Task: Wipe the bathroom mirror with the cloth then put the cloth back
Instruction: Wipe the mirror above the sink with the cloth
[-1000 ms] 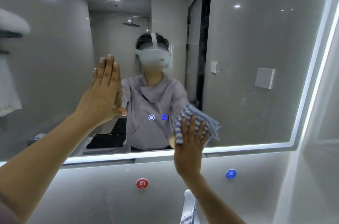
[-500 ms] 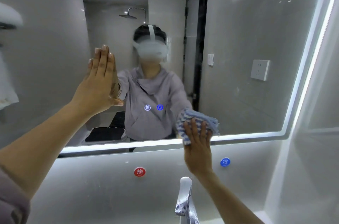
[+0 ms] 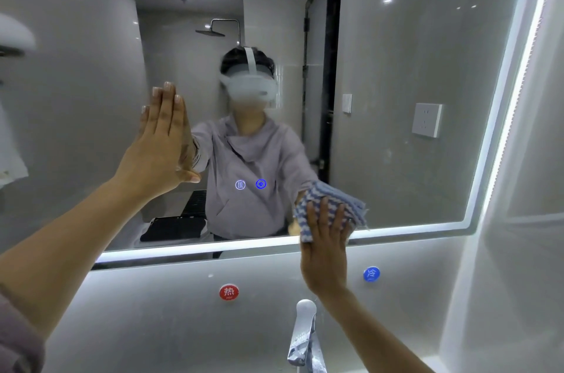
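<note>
In the head view, the right hand is pressing the cloth with flat fingers against the lower edge of the mirror, having slid it slightly rightward along that edge in the last second. The left hand is staying braced on the mirror's left half, fingers straight, holding nothing. Wiping seems to be reaching the mirror's bottom strip, and putting the cloth back is still waiting.

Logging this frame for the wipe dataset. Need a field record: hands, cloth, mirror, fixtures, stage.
left hand: flat, fingers straight, against the mirror
right hand: fingers spread, presses the cloth on the mirror's lower edge
cloth: blue-and-white pattern, bunched
faucet: chrome, below the right hand
wall tags: red hot tag, blue cold tag
stage: wiping; cloth not yet put back
</note>
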A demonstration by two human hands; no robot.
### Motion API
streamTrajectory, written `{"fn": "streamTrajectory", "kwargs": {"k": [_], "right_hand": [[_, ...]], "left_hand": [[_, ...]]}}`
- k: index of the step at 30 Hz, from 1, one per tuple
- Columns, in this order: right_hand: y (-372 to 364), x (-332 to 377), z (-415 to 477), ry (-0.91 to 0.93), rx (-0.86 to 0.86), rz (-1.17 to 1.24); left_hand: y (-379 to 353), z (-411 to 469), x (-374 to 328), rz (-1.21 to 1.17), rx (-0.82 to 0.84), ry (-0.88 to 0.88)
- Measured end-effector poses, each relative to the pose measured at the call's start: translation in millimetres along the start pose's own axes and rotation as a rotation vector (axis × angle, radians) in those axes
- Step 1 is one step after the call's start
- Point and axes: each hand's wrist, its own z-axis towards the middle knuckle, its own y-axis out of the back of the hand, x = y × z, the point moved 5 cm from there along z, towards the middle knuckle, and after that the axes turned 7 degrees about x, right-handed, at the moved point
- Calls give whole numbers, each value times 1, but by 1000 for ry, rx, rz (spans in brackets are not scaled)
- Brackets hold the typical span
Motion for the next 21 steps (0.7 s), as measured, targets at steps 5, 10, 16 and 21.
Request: {"fn": "streamTrajectory", "kwargs": {"k": [5, 10, 16, 21], "right_hand": [[-10, 52, 20, 74, 19, -23], [2, 65, 46, 87, -49, -31], [26, 54, 79, 176, -127, -85], [37, 46, 94, 213, -159, -122]], "left_hand": [[-2, 0, 2, -6, -5, -6], [-5, 2, 5, 0, -14, -17], [-7, 2, 7, -3, -16, -21], [-5, 1, 6, -25, -28, -26]]}}
